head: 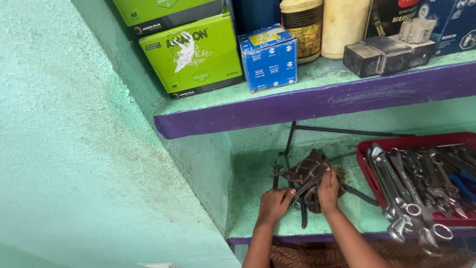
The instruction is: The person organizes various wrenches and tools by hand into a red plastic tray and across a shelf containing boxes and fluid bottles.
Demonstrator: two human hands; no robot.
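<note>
My left hand (274, 204) pinches the ring end of a spanner (303, 192), while my right hand (328, 191) presses a dark patterned cloth (310, 173) on it, both low on the green shelf (258, 218). The spanner could slip (the grip is only fingertips) and knock the overhanging wrenches off the red tray (369, 171).

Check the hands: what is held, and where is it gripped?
Left hand pinches a spanner near its ring end; right hand presses the dark cloth.
</note>
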